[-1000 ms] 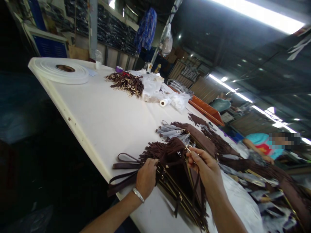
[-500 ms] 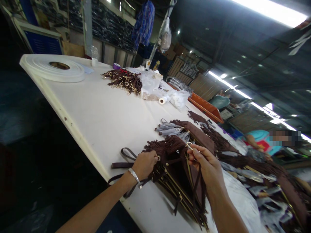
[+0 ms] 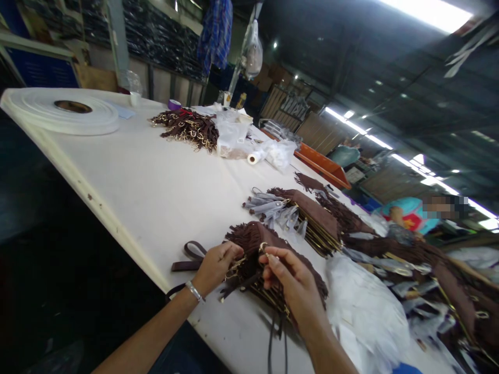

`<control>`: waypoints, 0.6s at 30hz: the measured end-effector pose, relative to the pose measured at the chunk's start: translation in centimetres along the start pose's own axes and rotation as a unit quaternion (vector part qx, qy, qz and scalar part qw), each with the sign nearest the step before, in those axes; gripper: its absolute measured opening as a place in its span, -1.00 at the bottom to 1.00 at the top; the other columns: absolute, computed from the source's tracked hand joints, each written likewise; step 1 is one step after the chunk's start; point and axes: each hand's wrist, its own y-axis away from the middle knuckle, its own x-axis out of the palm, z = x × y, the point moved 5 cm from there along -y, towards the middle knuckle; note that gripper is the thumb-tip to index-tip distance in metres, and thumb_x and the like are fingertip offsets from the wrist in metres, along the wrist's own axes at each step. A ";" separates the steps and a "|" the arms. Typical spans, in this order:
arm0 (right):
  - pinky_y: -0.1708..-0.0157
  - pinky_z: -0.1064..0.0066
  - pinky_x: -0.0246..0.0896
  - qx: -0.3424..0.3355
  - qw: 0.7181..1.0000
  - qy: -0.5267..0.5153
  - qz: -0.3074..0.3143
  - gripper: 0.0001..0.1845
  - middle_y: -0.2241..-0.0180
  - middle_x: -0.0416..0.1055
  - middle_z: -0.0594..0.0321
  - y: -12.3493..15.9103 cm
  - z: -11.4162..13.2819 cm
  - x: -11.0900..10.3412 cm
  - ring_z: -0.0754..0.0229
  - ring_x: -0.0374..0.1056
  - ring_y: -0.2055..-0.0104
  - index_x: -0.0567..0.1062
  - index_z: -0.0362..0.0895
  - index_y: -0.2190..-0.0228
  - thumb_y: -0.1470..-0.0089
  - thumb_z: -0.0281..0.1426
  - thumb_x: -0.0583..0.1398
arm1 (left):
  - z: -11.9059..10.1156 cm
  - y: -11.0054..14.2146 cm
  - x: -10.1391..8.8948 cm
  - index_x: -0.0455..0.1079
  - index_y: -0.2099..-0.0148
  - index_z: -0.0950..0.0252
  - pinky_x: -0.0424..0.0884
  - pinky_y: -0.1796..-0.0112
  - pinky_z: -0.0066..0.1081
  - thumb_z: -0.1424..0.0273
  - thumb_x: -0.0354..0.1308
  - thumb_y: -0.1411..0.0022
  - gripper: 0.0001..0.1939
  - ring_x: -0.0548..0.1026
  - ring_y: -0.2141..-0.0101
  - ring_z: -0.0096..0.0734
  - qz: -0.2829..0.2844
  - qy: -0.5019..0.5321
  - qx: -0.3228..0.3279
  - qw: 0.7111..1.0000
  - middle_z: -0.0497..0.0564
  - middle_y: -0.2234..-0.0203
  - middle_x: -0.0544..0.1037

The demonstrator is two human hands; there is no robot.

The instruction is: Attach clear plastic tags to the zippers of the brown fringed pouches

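My left hand (image 3: 216, 265), with a silver bracelet at the wrist, is closed at the left edge of a stack of dark brown fringed bags (image 3: 273, 239). Gold hardware (image 3: 235, 267) shows at its fingertips, seemingly a clasp on a strap. My right hand (image 3: 288, 275) pinches a gold ring-like clasp (image 3: 263, 249) above the stack, close to the left hand. Brown straps (image 3: 195, 250) stick out to the left of the bags, and thin straps hang below the right hand. Gold zippers line the stack's near side, partly hidden by my hand.
A second bag pile (image 3: 312, 208) with plastic-wrapped tassels lies beyond. At the back are brown straps with gold hooks (image 3: 187, 127), plastic bags (image 3: 234, 135) and a white tape roll (image 3: 62, 117). More bags (image 3: 421, 259) lie right, near a person in turquoise (image 3: 409, 213).
My right hand has moved left with the gold clasp, nearer my left hand. The top bag, raised and gaping before, now lies flatter on the stack. The view has shifted slightly.
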 end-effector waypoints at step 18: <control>0.15 0.30 0.31 -0.151 0.846 0.489 -0.146 -0.72 0.19 0.45 0.13 7.7 -7.0 -9.3 0.13 0.40 0.15 0.41 -0.11 0.13 -0.22 -0.38 -0.03 | 0.5 3.7 3.4 0.34 0.29 0.37 0.42 0.27 -0.32 0.16 0.12 -0.18 -0.68 0.55 0.40 -0.29 0.150 0.279 -0.172 0.933 0.15 0.43 0.60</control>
